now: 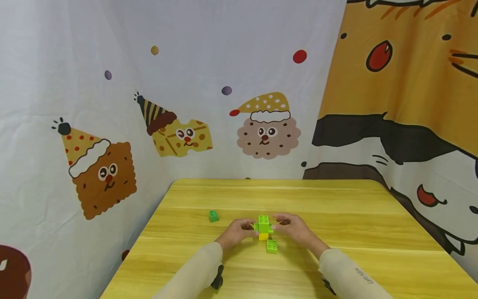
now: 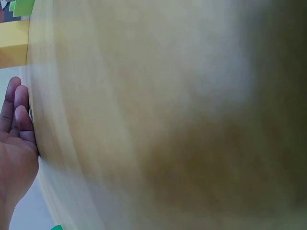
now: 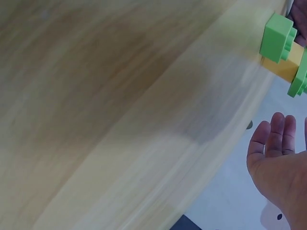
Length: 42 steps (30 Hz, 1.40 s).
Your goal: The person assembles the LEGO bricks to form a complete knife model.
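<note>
A small upright stack stands on the table, with a bright green block (image 1: pixel 263 224) over a yellow block (image 1: pixel 263 236); green studded parts stick out on both sides. At its left, my left hand (image 1: pixel 237 232) has loosely bent fingers and a thumb tip by the stack; contact is unclear. My right hand (image 1: pixel 296 229) is held at the right side, fingers apart, its thumb near the right green part. In the left wrist view the fingers of the left hand (image 2: pixel 17 143) lie beside the yellow block (image 2: pixel 13 44). The right wrist view shows the right hand (image 3: pixel 280 167) with extended fingers.
A loose light green block (image 1: pixel 271 246) lies just in front of the stack. Farther back on the left is a darker green block (image 1: pixel 213 216). Behind the wooden table (image 1: pixel 317 199) hangs a white cloth (image 1: pixel 194 54) with cartoon figures.
</note>
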Each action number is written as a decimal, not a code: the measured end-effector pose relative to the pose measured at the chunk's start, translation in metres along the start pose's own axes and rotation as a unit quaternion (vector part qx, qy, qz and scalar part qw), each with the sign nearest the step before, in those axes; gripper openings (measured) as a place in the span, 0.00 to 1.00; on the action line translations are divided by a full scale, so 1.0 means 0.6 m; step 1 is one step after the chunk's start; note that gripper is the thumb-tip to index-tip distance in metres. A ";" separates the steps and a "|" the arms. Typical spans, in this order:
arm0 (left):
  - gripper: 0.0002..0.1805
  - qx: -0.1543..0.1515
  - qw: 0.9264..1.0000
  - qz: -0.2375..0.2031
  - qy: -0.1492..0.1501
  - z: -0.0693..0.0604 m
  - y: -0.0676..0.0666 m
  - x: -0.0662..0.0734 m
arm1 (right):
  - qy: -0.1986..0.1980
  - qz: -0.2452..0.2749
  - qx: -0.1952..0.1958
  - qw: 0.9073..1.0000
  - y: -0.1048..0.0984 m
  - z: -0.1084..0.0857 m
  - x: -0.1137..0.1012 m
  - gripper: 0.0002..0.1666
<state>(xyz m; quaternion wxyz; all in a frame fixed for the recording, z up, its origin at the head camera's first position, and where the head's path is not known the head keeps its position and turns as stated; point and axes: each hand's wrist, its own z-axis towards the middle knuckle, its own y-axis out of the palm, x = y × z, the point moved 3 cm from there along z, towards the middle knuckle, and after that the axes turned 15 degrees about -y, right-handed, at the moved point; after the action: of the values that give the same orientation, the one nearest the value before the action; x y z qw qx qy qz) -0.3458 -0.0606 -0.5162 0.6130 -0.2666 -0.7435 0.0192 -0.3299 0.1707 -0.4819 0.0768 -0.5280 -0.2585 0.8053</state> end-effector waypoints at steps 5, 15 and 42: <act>0.20 0.001 1.000 0.001 -0.003 -0.001 -0.001 0.001 | 0.002 0.004 0.002 1.000 -0.008 -0.004 0.007 0.29; 0.20 0.005 1.000 0.007 -0.008 -0.002 -0.005 0.003 | 0.010 0.007 0.001 1.000 -0.021 -0.019 0.006 0.28; 0.21 0.002 1.000 0.009 -0.004 -0.002 -0.003 0.004 | 0.002 0.053 -0.075 0.996 0.006 -0.069 0.007 0.27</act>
<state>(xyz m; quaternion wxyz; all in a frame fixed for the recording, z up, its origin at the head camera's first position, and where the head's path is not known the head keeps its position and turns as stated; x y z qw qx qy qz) -0.3454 -0.0615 -0.5133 0.6103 -0.2723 -0.7435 0.0270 -0.2941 0.1832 -0.4999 -0.0052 -0.5466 -0.2897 0.7857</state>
